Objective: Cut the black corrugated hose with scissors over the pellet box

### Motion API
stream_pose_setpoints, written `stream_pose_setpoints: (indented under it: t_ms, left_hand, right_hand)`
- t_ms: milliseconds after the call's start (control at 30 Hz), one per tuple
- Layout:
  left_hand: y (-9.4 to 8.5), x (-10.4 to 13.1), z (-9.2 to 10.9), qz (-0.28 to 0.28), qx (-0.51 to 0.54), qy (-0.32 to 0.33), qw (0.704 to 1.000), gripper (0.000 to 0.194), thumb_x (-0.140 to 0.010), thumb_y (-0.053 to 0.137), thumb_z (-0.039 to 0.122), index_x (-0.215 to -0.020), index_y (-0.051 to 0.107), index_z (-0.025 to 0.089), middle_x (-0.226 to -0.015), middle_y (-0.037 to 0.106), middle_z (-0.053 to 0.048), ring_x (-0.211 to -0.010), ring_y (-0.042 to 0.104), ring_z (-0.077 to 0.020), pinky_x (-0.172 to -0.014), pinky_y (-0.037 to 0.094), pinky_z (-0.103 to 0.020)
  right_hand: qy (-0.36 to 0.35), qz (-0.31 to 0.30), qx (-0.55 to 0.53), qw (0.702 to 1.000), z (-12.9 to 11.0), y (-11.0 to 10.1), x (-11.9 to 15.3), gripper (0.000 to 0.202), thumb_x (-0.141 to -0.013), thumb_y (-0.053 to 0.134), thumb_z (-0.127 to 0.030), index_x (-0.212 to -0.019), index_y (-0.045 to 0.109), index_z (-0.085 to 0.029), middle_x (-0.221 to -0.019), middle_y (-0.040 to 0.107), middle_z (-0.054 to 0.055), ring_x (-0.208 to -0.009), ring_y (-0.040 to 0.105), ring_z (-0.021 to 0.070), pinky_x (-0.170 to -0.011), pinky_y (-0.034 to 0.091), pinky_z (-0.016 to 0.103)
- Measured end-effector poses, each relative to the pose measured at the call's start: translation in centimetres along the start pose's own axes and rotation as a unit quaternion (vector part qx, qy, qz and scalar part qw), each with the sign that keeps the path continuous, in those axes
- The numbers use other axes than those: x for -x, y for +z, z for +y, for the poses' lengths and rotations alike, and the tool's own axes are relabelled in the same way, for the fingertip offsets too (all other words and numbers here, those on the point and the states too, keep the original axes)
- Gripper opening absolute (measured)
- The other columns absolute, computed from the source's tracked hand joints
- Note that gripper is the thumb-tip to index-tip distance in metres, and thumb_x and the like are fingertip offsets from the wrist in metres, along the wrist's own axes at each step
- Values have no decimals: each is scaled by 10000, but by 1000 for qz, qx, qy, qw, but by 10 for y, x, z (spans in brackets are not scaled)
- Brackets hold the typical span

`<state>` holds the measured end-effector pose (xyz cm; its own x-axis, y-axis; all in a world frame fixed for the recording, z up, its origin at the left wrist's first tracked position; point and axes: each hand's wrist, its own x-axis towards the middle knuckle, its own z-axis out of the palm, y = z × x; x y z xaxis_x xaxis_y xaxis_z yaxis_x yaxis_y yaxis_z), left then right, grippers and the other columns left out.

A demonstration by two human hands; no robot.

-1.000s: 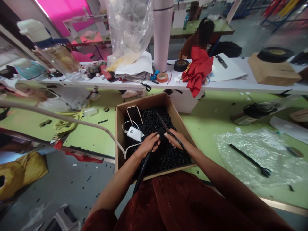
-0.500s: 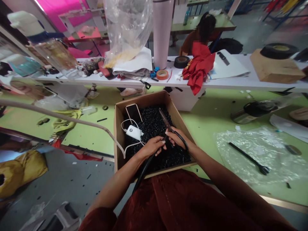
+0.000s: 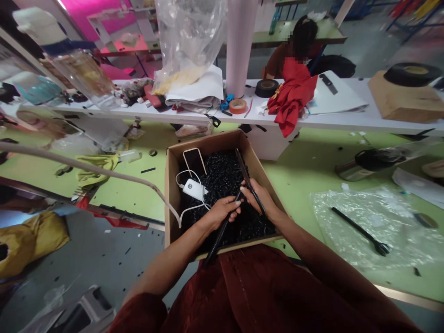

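In the head view, my left hand (image 3: 223,212) is closed around a black ribbed tube (image 3: 215,243), which slants down over the near edge of a cardboard box (image 3: 261,173). My right hand (image 3: 261,198) grips dark scissors (image 3: 242,165), their blades pointing away from me. The two hands almost meet above the box, the tube's upper end between them beside the scissors. Many small black pieces (image 3: 222,169) fill the box. On them lie a smartphone (image 3: 194,162) and a white power bank (image 3: 194,189) with a white cable.
Right of the box, a plastic sheet (image 3: 333,231) bears a black strip with a forked end (image 3: 362,231). A metal flask (image 3: 357,166) lies behind it. Along the white shelf (image 3: 249,121) stand tape rolls, a red cloth (image 3: 294,95) and a tall bottle (image 3: 239,51). A thick cord (image 3: 114,173) crosses from the left.
The scissors' handles have come closer together, and the blades have swung to point more directly away. The tube's lower end shows more fully over the box's edge. The view has shifted slightly.
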<state>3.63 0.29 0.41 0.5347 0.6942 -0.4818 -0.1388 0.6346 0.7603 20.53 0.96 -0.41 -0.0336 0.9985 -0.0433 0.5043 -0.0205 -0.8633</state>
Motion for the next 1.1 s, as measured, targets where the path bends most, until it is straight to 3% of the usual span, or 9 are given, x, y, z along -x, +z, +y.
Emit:
stream_pose_setpoints:
  t_ms: [167,333,600,767,1100]
  left_hand:
    - [-6,-3,10,125,3,103,987,450,-708,698,396,-1040,578,117,-626,501,42,-432,371,-21,-387,246,-164]
    - [-13,-3,15,180,-41,155,970,410,-751,645,380,-1080,592,140,-645,508,38,-446,386,-27,-395,263,-168]
    - [-16,0,18,203,-172,175,948,207,-800,568,340,-893,608,159,-598,469,52,-404,329,-35,-386,230,-198]
    - [-22,-3,15,208,-236,180,932,210,-813,542,330,-923,623,171,-606,487,46,-454,364,-52,-449,281,-198]
    - [-25,-5,12,210,-338,197,896,243,-844,483,320,-954,633,165,-619,519,34,-549,434,-91,-560,356,-215]
  right_hand:
    - [4,-24,72,997,9,0,-4,406,-871,476,-438,-1199,442,-201,-860,660,74,-708,627,200,-661,472,302]
    - [-14,-67,124,990,12,3,-5,453,-842,534,-440,-1205,450,-180,-975,652,103,-874,631,236,-776,460,334]
    - [-62,-112,124,984,16,3,-2,461,-848,534,-443,-1210,449,-170,-1054,626,122,-933,612,237,-798,444,342]
    - [-85,-136,131,978,17,3,-1,407,-863,509,-435,-1163,475,-161,-1018,624,117,-894,609,229,-769,434,324]
    - [-61,-148,158,974,14,3,-1,367,-888,451,-466,-1114,479,-178,-891,642,75,-793,620,212,-688,421,279]
